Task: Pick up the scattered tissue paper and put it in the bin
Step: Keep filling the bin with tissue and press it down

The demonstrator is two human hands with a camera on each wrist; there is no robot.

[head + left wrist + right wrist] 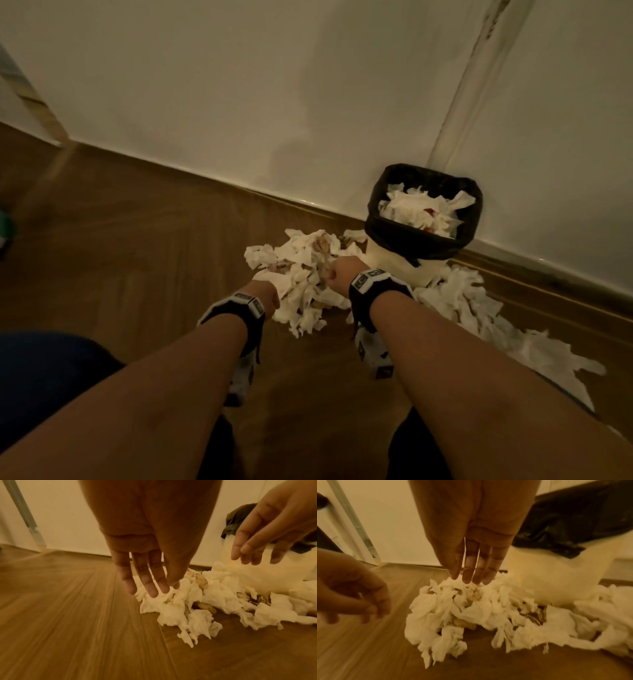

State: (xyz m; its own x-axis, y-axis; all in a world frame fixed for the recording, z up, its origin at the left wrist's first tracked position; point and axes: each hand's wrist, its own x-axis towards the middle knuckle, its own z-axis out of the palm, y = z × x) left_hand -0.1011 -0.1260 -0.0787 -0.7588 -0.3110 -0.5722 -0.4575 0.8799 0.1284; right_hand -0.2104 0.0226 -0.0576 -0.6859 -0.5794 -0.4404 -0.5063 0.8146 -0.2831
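Observation:
A heap of crumpled white tissue paper [301, 277] lies on the wooden floor in front of the bin [407, 240], a white bin with a black liner and tissue inside [421, 209]. My left hand [149, 588] has straight fingers whose tips touch the heap's left edge [171, 608]. My right hand [471, 576] points straight fingers down, with the tips at the top of the heap [462, 608], next to the bin's white wall [556, 582]. Neither hand holds anything. In the head view both hands [270, 298] [342, 270] flank the heap.
More tissue [479, 308] trails along the floor to the right of the bin, towards the skirting board. A pale wall [239, 85] stands right behind the bin. A metal post [25, 517] stands at the left. Bare wooden floor [137, 240] stretches left.

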